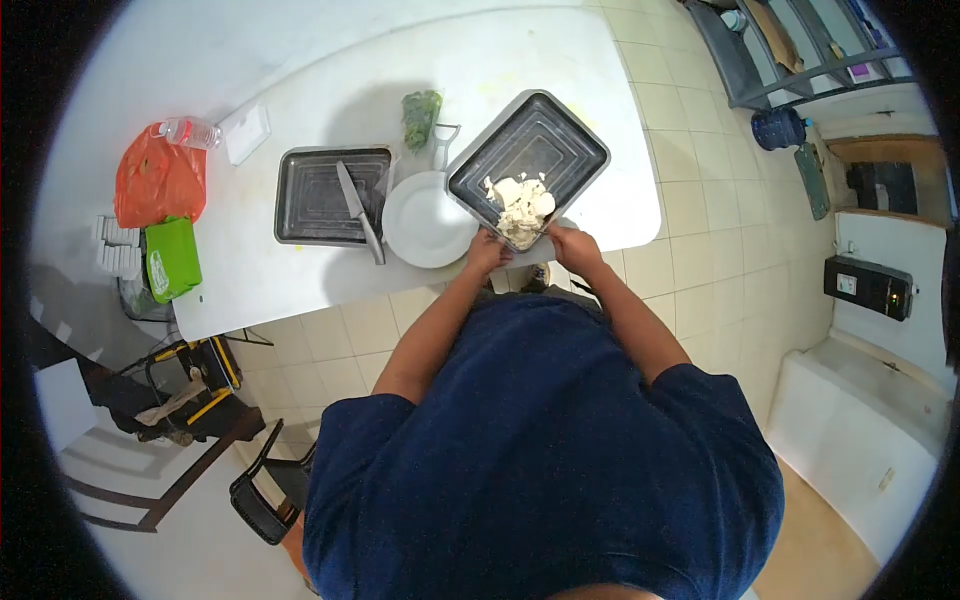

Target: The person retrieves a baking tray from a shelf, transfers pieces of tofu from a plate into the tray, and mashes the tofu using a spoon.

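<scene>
A dark rectangular baking tray (pixel 545 135) sits turned on the white table, one corner pointing towards me. Pale, broken chunks of food (pixel 522 208) are heaped in that near corner; their kind is unclear. My left hand (pixel 487 252) is closed on the tray's rim left of the corner, and my right hand (pixel 574 249) is closed on the rim to the right. The fingertips are partly hidden. Just left of the tray lies a white plate (pixel 430 222). Farther left, a knife (pixel 352 195) rests across a second dark tray (pixel 312 200), its handle over the near edge.
Behind the plate are a bunch of leafy greens (pixel 421 118) and a tool with a looped handle (pixel 443 150). An orange plastic bag (pixel 158 185), a clear bottle (pixel 190 132) and a green bag (pixel 173 260) stand at the left end. A chair (pixel 270 500) stands behind me.
</scene>
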### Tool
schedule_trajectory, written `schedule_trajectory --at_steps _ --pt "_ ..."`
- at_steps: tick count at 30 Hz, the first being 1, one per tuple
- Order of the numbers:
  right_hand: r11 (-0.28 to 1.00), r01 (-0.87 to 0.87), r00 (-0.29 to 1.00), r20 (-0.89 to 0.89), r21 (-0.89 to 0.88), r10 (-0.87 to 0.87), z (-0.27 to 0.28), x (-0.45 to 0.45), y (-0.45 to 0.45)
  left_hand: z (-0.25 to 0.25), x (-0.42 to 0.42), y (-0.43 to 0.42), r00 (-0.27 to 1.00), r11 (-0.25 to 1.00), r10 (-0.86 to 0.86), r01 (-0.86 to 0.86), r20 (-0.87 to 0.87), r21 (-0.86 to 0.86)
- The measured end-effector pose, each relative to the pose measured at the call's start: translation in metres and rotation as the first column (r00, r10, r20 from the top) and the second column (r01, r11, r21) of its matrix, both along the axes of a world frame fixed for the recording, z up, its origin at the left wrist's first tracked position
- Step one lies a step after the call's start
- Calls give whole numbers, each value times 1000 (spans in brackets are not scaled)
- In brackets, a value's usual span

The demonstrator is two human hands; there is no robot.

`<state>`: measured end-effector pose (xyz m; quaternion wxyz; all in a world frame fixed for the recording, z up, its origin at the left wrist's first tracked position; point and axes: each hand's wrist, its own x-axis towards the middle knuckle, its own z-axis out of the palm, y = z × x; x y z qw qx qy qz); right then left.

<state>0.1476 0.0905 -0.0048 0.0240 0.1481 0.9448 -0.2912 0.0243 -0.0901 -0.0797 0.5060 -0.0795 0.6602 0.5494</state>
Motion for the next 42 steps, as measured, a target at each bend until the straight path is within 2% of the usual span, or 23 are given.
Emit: schedule_trajectory --at_steps 7,10,13,16,20,25,31,34,38,42 --pt "999 -44 988 149 6 42 11 -8 4 -7 -1 -1 999 1000 -27 26 -35 -9" --pt "1000 2 991 137 -7 -1 32 -12 8 -8 1 -3 999 999 -36 36 -30 -27" --pt "999 35 998 53 -14 -34 29 -13 13 -6 0 -2 999 999 -39 39 -28 -34" --pt "998 53 996 72 20 -54 18 -10 11 -4 0 -1 998 998 -51 50 -37 -35" --pt "994 -35 995 96 103 25 -11 1 5 -2 0 -3 998 999 -41 40 -37 -13" --pt "992 -84 979 194 96 64 25 -14 4 -6 -3 -4 999 999 -45 44 -22 -27" --pt "996 -13 1000 13 89 12 42 -21 15 -4 -1 -3 999 999 -39 38 -32 -20" --pt "994 -19 997 80 107 11 32 -20 12 -2 -1 -3 998 999 -42 41 -52 -24" --pt "993 -4 999 37 121 -1 2 -8 0 -1 -1 -4 998 999 -44 43 -38 -28" --pt "991 -23 994 108 132 9 20 -17 3 -7 -2 -5 996 997 -53 49 -77 -51"
